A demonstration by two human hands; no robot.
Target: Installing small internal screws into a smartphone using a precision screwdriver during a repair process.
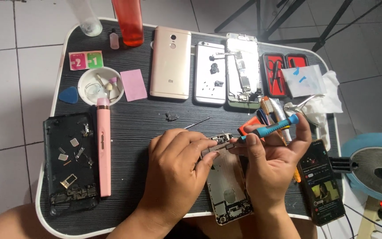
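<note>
Head view: screwdriver at the top edge of an opened phone

Head view, looking down at a dark bench [147,128] crowded with phone parts. Left hand [177,163] pressed on the upper end of an opened phone frame [226,186], fingertips pinching a small part [219,142] at its top edge, grip closed on that part. Right hand [273,163] clenched around a blue-handled screwdriver [270,128], tip lying just beside the left fingertips. Frame near the front edge of the bench, its lower end overhanging slightly.

Far side: gold phone back [170,62], silver phone back [210,73], stripped phone body [243,71], red tool case [284,73]. Left: dark tray of loose metal bits [69,163], pink pen-shaped tool [104,146], white dish [100,86]. Right: lit phone [323,183] playing a video.

Risks, judged from this layout: tip slipping off the fastener into the left fingertips or across the board, given how close they sit; a tiny screw rolling off unseen; the overhanging frame tipping if pressure shifts.
</note>
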